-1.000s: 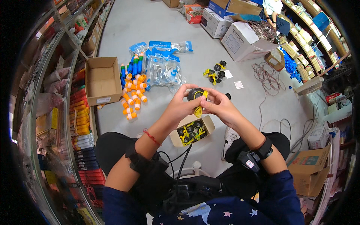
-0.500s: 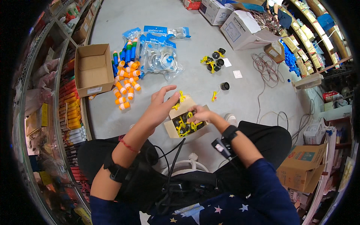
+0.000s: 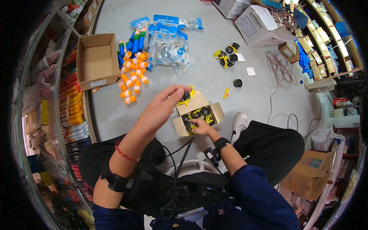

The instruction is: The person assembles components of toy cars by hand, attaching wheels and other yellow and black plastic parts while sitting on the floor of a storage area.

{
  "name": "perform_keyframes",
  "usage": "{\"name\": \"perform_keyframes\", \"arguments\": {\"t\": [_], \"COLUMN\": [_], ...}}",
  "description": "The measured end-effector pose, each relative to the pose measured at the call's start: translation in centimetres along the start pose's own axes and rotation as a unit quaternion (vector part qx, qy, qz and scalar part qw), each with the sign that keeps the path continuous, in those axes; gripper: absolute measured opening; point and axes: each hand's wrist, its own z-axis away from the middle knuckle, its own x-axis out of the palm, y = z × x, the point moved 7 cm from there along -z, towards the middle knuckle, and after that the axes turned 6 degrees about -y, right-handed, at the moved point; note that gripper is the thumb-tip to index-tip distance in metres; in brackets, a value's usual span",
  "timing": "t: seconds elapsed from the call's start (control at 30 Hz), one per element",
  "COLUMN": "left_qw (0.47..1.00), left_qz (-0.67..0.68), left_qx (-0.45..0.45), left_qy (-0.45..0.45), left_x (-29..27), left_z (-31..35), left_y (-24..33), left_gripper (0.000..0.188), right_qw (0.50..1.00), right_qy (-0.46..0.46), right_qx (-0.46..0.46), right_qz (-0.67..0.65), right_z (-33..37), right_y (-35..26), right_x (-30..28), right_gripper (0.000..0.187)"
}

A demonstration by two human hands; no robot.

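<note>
A small cardboard box [image 3: 178, 125] stands open on the floor in front of me. Inside are several black round pieces [image 3: 206, 110] with yellow cords. My right hand [image 3: 202, 127] reaches into its near side, fingers bent onto one black round piece with a yellow cord; the fingertips are partly hidden among the contents. Over the box's left side my left hand [image 3: 163, 106] hovers with fingers stretched out and no object visible in it. Just beyond its fingertips, by the far flap, another black piece [image 3: 185, 98] with a yellow cord shows, partly hidden by the hand.
More black pieces [image 3: 226, 58] lie farther off, with one single piece [image 3: 237, 83] nearer. Left stand an empty carton [image 3: 97, 63], orange-and-white connectors [image 3: 130, 100], blue-green tubes [image 3: 135, 41] and bagged hoses [image 3: 170, 50]. A cable coil [image 3: 281, 67] and shelves flank the right.
The view has shifted slightly. My right hand has moved nearer and left within the box, uncovering black pieces at its far side. My left hand stays beside the box.
</note>
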Motion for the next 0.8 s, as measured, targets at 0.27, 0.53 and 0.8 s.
{"name": "perform_keyframes", "arguments": {"t": [0.27,0.53,0.8], "left_qw": [1.000,1.000,1.000], "left_qz": [0.007,0.015,0.011], "left_qx": [-0.004,-0.002,0.003], "left_qy": [0.004,0.004,0.007], "left_x": [-0.5,-0.5,-0.5], "left_z": [0.2,0.2,0.5], "left_y": [-0.1,-0.3,0.1], "left_gripper": [0.037,0.036,0.036], "right_qw": [0.994,0.994,0.988], "right_qy": [0.088,0.071,0.051], "right_qx": [-0.038,-0.047,-0.082], "right_qz": [0.052,0.071,0.121], "right_z": [2.1,2.1,1.7], "right_y": [-3.7,-4.6,-5.8], "right_x": [-1.7,-1.6,-1.6], "right_gripper": [0.041,0.036,0.035]}}
